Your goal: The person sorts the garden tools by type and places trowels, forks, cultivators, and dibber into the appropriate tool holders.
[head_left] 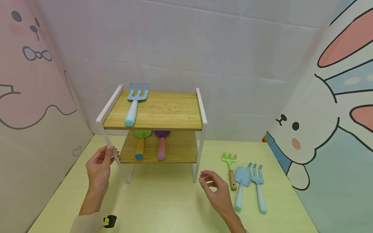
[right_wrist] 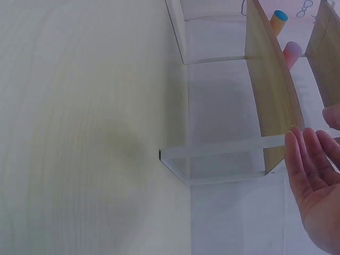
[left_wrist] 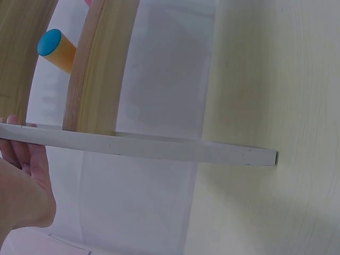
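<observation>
A two-tier shelf rack (head_left: 157, 110) with wooden boards and white legs stands on the table. My left hand (head_left: 100, 165) holds its left front leg, thumb in front and fingers passing behind. Just off the right front leg is my right hand (head_left: 215, 189), fingers loosely bent with nothing between them. On the top board lies a light blue hand fork (head_left: 132, 110). The lower board carries a tool with a green head and orange handle (head_left: 140, 148) and one with a purple head and pink handle (head_left: 161, 148); the upper board hides part of their heads.
Right of the rack, a green hand fork (head_left: 232, 176) with a wooden handle, a light blue trowel (head_left: 242, 181) and another light blue hand fork (head_left: 259, 191) lie on the table (head_left: 163, 207). Curtains with cartoon animals enclose the back and sides. A small black object (head_left: 110, 221) is near my left sleeve.
</observation>
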{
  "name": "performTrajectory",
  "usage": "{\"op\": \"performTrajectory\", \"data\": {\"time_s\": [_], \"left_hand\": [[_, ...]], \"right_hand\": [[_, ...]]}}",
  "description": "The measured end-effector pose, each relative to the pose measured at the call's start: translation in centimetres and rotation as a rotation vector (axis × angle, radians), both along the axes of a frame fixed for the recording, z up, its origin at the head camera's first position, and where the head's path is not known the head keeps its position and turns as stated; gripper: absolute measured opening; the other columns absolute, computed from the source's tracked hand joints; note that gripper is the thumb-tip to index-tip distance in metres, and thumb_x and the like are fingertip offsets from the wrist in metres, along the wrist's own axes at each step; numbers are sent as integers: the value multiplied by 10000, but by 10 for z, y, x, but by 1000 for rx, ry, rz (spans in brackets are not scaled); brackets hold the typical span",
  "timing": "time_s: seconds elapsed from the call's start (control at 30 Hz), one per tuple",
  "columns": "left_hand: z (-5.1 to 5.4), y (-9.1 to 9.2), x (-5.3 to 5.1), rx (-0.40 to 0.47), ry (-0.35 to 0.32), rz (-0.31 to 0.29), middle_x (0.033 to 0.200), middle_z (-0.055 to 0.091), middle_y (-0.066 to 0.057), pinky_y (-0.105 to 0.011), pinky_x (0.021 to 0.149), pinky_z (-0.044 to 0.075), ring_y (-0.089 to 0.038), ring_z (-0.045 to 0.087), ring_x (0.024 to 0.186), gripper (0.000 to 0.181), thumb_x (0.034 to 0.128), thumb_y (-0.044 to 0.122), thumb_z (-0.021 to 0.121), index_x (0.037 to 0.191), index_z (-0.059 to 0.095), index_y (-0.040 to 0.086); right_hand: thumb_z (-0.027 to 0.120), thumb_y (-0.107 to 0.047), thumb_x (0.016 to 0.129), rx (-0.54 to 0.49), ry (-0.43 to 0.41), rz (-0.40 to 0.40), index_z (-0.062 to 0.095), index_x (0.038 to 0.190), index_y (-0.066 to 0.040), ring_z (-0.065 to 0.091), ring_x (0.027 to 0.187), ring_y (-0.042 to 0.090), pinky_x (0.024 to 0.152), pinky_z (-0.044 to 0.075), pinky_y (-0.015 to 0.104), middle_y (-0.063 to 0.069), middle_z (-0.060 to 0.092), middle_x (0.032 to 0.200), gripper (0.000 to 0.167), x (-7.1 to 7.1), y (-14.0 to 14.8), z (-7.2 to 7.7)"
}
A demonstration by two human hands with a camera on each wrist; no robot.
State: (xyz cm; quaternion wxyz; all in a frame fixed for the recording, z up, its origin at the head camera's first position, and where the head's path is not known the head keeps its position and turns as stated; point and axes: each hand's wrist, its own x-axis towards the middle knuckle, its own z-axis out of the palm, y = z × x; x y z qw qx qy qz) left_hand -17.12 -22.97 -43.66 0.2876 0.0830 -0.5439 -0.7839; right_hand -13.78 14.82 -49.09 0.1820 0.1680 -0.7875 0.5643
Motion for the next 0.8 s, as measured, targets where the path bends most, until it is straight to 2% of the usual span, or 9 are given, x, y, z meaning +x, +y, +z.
{"op": "performTrajectory", "data": {"time_s": [0.47, 0.8], "left_hand": [[0, 0, 0, -3, -2, -6, 842, 734, -18, -218, 802, 617, -102, 723, 788, 138, 1002, 74, 662, 999, 723, -50], [0, -1, 0, -11, -7, -7, 850, 733, -20, -216, 804, 616, -105, 723, 797, 143, 1002, 80, 666, 1005, 721, -52]], "right_hand": [[756, -86, 949, -2, -121, -160, 726, 1086, -178, 699, 808, 121, 645, 588, 236, -23, 741, 976, 167, 9, 30, -10], [762, -128, 954, 53, -222, -297, 727, 1093, -137, 690, 771, 106, 611, 562, 213, 23, 735, 978, 143, 13, 52, -18]]}}
